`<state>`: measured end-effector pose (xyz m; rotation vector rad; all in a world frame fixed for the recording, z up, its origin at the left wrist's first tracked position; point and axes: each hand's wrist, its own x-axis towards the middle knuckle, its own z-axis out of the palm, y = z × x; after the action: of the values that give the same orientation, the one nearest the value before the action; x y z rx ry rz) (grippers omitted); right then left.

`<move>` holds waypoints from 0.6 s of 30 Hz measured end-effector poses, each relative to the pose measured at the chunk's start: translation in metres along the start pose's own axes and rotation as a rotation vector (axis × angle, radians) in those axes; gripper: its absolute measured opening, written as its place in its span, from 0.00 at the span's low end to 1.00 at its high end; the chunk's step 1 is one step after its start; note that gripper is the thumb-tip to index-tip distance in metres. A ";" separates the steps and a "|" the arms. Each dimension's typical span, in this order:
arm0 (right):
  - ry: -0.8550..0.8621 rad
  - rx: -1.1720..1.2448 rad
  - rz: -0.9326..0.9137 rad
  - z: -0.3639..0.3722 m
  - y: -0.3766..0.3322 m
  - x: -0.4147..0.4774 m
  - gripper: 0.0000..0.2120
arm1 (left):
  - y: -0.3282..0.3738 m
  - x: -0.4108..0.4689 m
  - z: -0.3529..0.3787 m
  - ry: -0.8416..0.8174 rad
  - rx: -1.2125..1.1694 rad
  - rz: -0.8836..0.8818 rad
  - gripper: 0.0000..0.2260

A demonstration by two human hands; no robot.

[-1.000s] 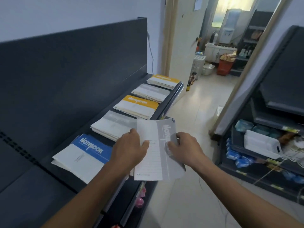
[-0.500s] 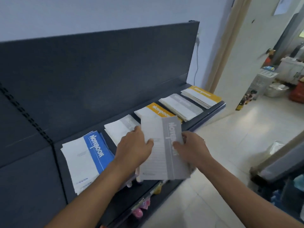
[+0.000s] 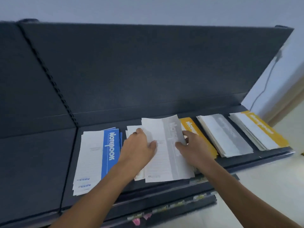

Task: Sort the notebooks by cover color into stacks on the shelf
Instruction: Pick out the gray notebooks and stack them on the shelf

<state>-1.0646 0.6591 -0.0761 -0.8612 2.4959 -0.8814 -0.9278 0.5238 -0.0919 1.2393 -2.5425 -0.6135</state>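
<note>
Presently, the white paper notebook with a grey title band [image 3: 166,150] sat over the second pile from the left on the dark metal shelf [image 3: 164,186]. The left hand [image 3: 139,148] gripped its left edge, thumb on the cover. The right hand [image 3: 194,147] pinched the grey-band side, thumb on top and fingers curled behind. Could not tell whether the notebook rested on the pile or hung just above it.

Surroundings:
- The blue-banded notebook stack [image 3: 98,155] lay just left of the left forearm.
- The white-and-grey pile [image 3: 133,129] underneath was mostly hidden by the notebook and the left hand.
- The near yellow-banded stack [image 3: 192,129] was partly covered by the right hand.
- The second grey-banded stack [image 3: 227,134] lay farther right.
- The end yellow-banded stack [image 3: 258,129] lay at the shelf's right end.

A dark back panel [image 3: 148,71] rose behind the shelf, with a pale blue wall [image 3: 148,9] above. A thin cable [image 3: 266,83] hung at the right, above the pale floor [image 3: 271,186]. Blurred pink items [image 3: 136,221] showed below the shelf.
</note>
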 end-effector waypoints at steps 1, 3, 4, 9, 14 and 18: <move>-0.037 -0.009 -0.017 0.003 -0.003 0.007 0.14 | -0.004 0.000 0.001 0.004 0.017 -0.031 0.23; -0.102 -0.040 -0.051 0.012 -0.006 0.019 0.13 | -0.012 0.001 0.003 0.016 0.033 -0.087 0.23; -0.127 -0.060 -0.068 0.017 -0.007 0.024 0.12 | -0.015 0.001 0.004 0.022 0.034 -0.113 0.23; -0.192 -0.128 -0.113 0.039 -0.007 0.051 0.07 | -0.025 0.007 0.014 0.048 0.058 -0.204 0.24; -0.223 -0.200 -0.144 0.051 -0.002 0.063 0.07 | -0.024 0.010 0.023 0.061 0.121 -0.250 0.26; -0.192 -0.310 -0.207 0.054 0.001 0.069 0.11 | -0.024 0.011 0.025 0.075 0.164 -0.263 0.25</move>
<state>-1.0896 0.5910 -0.1251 -1.2593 2.4387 -0.4474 -0.9272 0.5084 -0.1248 1.6389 -2.4282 -0.4059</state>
